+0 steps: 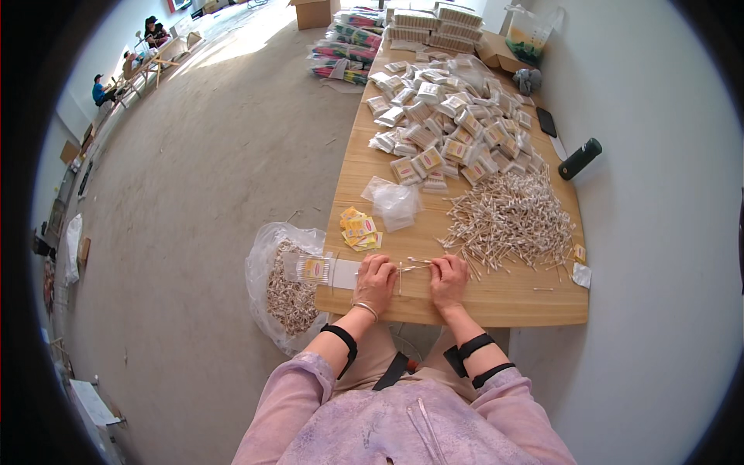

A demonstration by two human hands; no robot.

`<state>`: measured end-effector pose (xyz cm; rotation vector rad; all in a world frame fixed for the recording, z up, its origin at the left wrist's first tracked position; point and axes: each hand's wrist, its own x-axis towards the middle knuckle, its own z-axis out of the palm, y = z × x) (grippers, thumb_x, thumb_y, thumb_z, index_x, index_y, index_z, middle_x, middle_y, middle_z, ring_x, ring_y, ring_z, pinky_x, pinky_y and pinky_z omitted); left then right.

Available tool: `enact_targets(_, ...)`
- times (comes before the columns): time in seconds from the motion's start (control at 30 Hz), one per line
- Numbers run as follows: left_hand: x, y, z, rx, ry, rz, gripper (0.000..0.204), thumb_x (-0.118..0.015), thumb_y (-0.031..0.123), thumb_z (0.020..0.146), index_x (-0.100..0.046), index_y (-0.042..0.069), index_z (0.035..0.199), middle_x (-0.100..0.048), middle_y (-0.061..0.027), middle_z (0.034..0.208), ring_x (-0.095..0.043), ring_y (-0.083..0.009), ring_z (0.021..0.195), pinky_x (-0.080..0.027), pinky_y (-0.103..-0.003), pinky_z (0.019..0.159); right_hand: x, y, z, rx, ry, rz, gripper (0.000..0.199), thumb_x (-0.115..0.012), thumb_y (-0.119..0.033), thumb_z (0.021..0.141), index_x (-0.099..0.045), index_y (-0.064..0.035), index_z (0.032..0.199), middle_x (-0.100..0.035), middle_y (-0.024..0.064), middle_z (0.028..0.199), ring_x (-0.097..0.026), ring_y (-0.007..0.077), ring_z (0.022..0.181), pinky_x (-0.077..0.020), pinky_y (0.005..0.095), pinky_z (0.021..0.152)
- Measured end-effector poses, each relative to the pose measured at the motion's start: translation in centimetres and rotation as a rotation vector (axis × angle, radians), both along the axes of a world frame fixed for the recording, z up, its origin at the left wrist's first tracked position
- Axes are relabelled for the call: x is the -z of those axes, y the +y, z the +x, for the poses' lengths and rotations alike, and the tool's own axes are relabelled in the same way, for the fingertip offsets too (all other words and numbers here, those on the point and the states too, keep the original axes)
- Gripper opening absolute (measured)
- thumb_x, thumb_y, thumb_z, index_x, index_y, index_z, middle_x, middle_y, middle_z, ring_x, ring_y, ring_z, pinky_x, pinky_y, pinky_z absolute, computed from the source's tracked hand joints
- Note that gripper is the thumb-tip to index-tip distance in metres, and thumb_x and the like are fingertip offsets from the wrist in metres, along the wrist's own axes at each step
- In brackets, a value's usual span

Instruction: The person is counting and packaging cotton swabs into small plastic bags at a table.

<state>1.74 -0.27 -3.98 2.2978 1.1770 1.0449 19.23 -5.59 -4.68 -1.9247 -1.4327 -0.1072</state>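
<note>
Both my hands are low over the near end of the wooden table (496, 310), a short gap apart. My left hand (375, 284) has its fingers curled together around cotton swabs, whose tips poke out beside it. My right hand (449, 280) pinches the ends of a few cotton swabs (418, 263) that point toward the left hand. A single swab (400, 283) lies on the wood between them. Left of my left hand is a white strip (345, 273), and beside it a clear packet of swabs with a yellow card (313, 269) reaches over the table's left edge.
A large heap of loose swabs (511, 221) spreads ahead on the right. Yellow cards (359, 228) and clear bags (395, 203) lie ahead on the left. Filled packets (457, 116) pile up farther back. A plastic sack of swabs (291, 291) stands left; a black bottle (580, 159) stands by the wall.
</note>
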Motion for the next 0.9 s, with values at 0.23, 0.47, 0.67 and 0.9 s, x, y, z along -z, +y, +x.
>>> enact_targets(0.23,0.0,0.0,-0.1,-0.015,0.008,0.005,0.012,-0.067,0.011,0.075,-0.060,0.008,0.085,-0.056,-0.0085,0.101,-0.049,-0.0295,0.106,-0.036,-0.042,0.099,-0.6,0.2,1.2,0.129,-0.066,-0.085,0.009,-0.068,-0.022,0.075,-0.066,-0.0175,0.082,-0.054,-0.0024,0.089,-0.048,0.0213,0.092,-0.0346,0.0367,0.085)
enact_targets(0.47,-0.3,0.0,-0.2,0.017,-0.007,-0.005,0.011,-0.067,0.011,0.075,-0.061,0.008,0.083,-0.057,-0.0078,0.101,-0.049,-0.0295,0.106,-0.037,-0.042,0.098,-1.0,1.7,1.1,0.184,-0.126,-0.125,0.005,-0.067,-0.023,0.076,-0.066,-0.0192,0.079,-0.054,-0.0030,0.089,-0.048,0.0196,0.094,-0.0320,0.0375,0.088)
enact_targets(0.67,-0.4,0.1,-0.2,0.035,0.007,-0.033,0.022,-0.067,0.010,0.075,-0.059,0.008,0.095,-0.055,-0.0100,0.109,-0.047,-0.0315,0.111,-0.037,-0.041,0.099,-1.2,3.0,-2.7,-0.030,-0.028,-0.167,0.004,-0.067,-0.022,0.076,-0.067,-0.0185,0.078,-0.055,-0.0029,0.090,-0.048,0.0202,0.095,-0.0327,0.0373,0.088)
enact_targets(0.9,-0.3,0.2,-0.7,0.036,-0.009,-0.083,0.041,-0.065,0.004,0.072,-0.052,0.004,0.111,-0.051,-0.0150,0.117,-0.044,-0.0346,0.114,-0.035,-0.043,0.102,-2.4,0.6,-4.9,-0.161,0.041,-0.179,0.038,-0.065,-0.025,0.075,-0.059,-0.0104,0.109,-0.051,0.0051,0.112,-0.042,0.0250,0.111,-0.0311,0.0415,0.096)
